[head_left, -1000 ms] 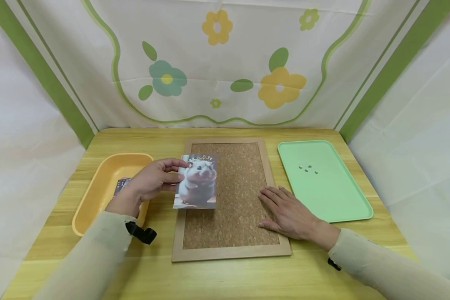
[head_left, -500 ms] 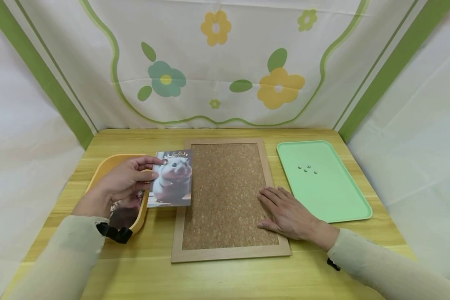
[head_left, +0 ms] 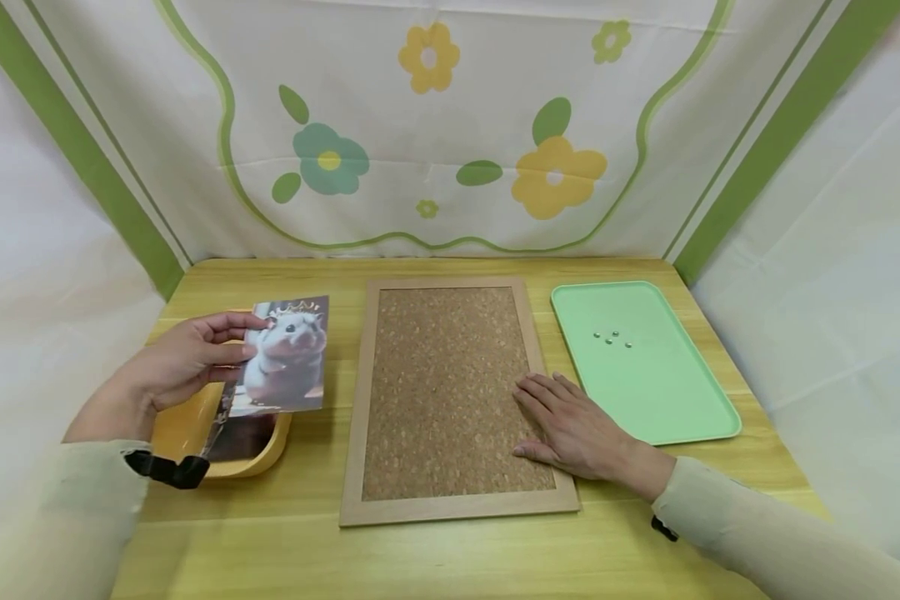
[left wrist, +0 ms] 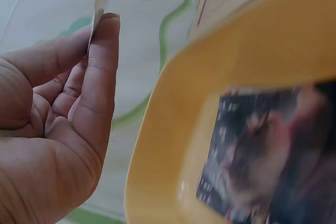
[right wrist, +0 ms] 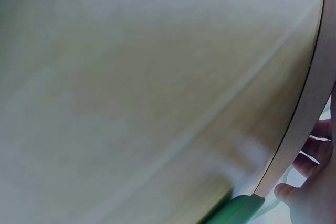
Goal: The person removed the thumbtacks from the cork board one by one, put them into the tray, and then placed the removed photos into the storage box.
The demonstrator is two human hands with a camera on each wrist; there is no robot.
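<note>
My left hand (head_left: 187,358) pinches a photo card (head_left: 285,354) by its left edge between thumb and fingers. The card shows a white hamster with a gold crown and is held above a yellow bin (head_left: 270,454). In the left wrist view the bin (left wrist: 157,129) stands beside the hand, with another dark picture card (left wrist: 257,150) lying inside. My right hand (head_left: 570,425) rests with fingers spread on the right side of a cork board (head_left: 450,392) with a wooden frame. Only part of the right hand (right wrist: 315,182) shows in the right wrist view.
A green tray (head_left: 667,375) lies right of the board, with several small shiny metal pieces (head_left: 616,334) on it. A white curtain (head_left: 435,125) with flower prints stands behind the wooden table (head_left: 450,558).
My left hand has carried the hamster card leftward, from over the cork board's left side to over the yellow bin. The right hand stays in place on the board.
</note>
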